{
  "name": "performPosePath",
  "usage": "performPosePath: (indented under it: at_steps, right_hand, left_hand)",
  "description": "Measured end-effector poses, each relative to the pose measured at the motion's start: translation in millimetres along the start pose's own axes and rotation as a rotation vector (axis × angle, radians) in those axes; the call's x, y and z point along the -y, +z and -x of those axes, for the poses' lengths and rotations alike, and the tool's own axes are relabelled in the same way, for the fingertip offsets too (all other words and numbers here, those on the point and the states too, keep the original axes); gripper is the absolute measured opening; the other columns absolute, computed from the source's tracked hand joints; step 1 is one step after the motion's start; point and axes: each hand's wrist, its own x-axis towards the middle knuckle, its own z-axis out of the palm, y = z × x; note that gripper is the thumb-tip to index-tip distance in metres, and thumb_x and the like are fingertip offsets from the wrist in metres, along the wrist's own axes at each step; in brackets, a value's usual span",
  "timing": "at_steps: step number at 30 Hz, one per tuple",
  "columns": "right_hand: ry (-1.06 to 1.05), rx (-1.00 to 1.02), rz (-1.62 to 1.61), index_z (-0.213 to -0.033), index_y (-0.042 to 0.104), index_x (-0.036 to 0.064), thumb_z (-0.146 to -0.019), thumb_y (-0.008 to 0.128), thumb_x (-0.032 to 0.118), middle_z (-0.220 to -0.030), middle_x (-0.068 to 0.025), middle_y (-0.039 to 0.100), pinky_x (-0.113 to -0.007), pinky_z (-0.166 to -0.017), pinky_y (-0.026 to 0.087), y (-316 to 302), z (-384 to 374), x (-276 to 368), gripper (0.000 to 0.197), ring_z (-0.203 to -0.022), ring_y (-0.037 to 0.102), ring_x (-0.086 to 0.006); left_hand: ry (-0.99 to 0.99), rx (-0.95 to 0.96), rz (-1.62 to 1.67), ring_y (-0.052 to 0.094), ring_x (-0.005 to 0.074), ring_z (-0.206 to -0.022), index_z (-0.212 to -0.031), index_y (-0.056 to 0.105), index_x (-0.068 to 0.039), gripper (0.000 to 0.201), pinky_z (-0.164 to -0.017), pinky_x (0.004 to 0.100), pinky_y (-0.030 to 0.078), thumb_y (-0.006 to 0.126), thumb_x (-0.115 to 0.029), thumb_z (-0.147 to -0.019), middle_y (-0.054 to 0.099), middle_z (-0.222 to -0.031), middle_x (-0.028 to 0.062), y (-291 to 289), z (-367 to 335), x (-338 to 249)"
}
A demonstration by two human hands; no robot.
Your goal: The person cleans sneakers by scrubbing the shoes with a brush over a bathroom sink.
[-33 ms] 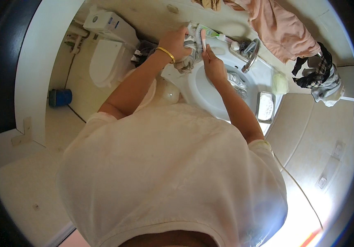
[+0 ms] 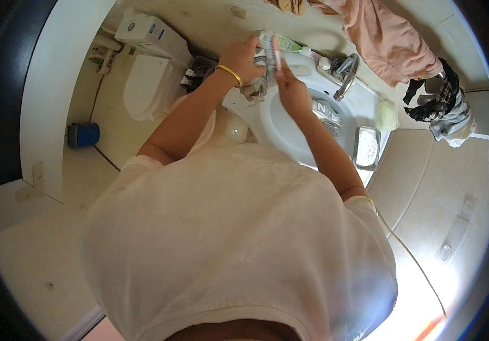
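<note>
My left hand (image 2: 243,61), with a gold bangle on its wrist, grips a grey-and-white fabric item (image 2: 257,85) at the left rim of the washbasin (image 2: 281,122). Its exact kind is hard to make out. In my right hand (image 2: 293,91) is a pink-backed scrubbing brush (image 2: 277,51), its pale bristles turned left against or close beside the fabric item. Whether they touch it I cannot tell. A shiny grey-white thing (image 2: 328,116) lies in the basin, partly behind my right forearm.
Behind the brush lies a green-and-white tube (image 2: 291,45), near the chrome faucet (image 2: 348,77). A soap dish (image 2: 367,148) and pale green sponge (image 2: 387,115) sit on the right rim. Pink cloth (image 2: 378,40) hangs at the wall. A toilet (image 2: 149,85) stands left, past a blue bin (image 2: 84,135).
My right hand and the brush have shifted slightly left, toward the fabric item, and the bristles now show more. My left hand stays in place.
</note>
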Motion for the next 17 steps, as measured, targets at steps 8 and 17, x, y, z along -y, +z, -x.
performPosePath:
  at_steps: [8, 17]
  right_hand:
    - [0.088, 0.032, 0.154, -0.127, 0.036, 0.0171, -0.088, 0.035, 0.040, -0.083, -0.0239, 0.059, -0.050, -0.064, 0.044, 11, -20, -43, 0.045, -0.076, 0.057, -0.0410]
    - [0.109, 0.101, 0.015, -0.130, 0.030, 0.0108, -0.087, 0.035, 0.044, -0.101, -0.0251, 0.055, -0.047, -0.081, 0.041, 31, -28, -93, 0.054, -0.094, 0.054, -0.0384]
  left_hand:
    - [0.072, 0.225, 0.157, 0.053, 0.0310, -0.094, -0.109, 0.041, -0.006, 0.059, -0.081, 0.0341, 0.042, 0.069, -0.019, -0.059, 0.055, -0.098, 0.0156, -10, -7, 3]
    - [0.137, 0.518, 0.560, 0.040, 0.0202, -0.113, -0.135, 0.013, -0.017, 0.089, -0.096, 0.0292, 0.030, 0.070, -0.018, -0.067, 0.038, -0.126, 0.0095, -14, -15, 41]
